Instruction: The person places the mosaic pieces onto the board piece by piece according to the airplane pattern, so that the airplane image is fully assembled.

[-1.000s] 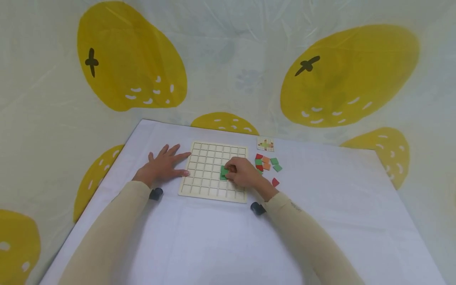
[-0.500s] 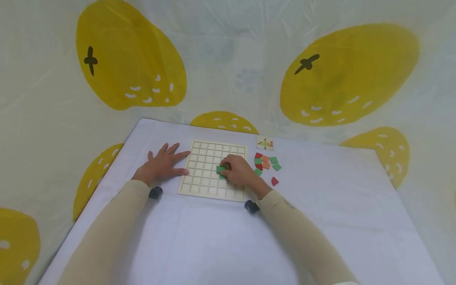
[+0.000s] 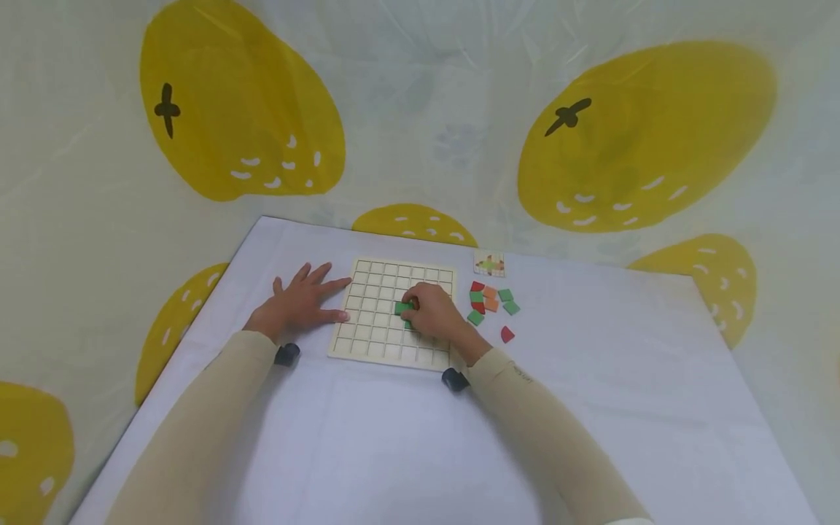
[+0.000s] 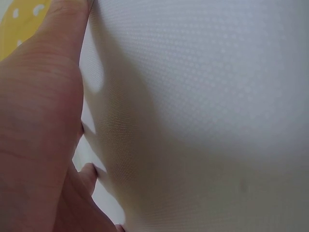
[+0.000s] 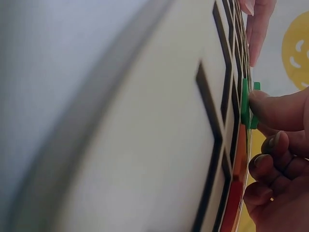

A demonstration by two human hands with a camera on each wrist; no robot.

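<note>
A pale grid board (image 3: 369,332) lies flat on the white table. My right hand (image 3: 438,315) is over its middle, pinching a green square tile (image 3: 399,308) between thumb and fingers. Another green tile (image 3: 408,325) sits partly covered by that hand. In the right wrist view, an orange tile (image 5: 240,153) and a red tile (image 5: 233,205) lie on the board beside the green ones; the hand hides them in the head view. My left hand (image 3: 295,300) rests with fingers spread, thumb and index fingertips at the board's left edge.
Right of the board lie loose red, orange and green tiles (image 3: 505,295), with one red quarter-round tile (image 3: 507,334) apart. A small pattern card (image 3: 489,263) is behind them. A fruit-print sheet (image 3: 420,131) hangs behind the table (image 3: 367,452).
My right hand has shifted left across the board with the green tile, which now pokes out left of the other green tile. My left hand has stayed in place.
</note>
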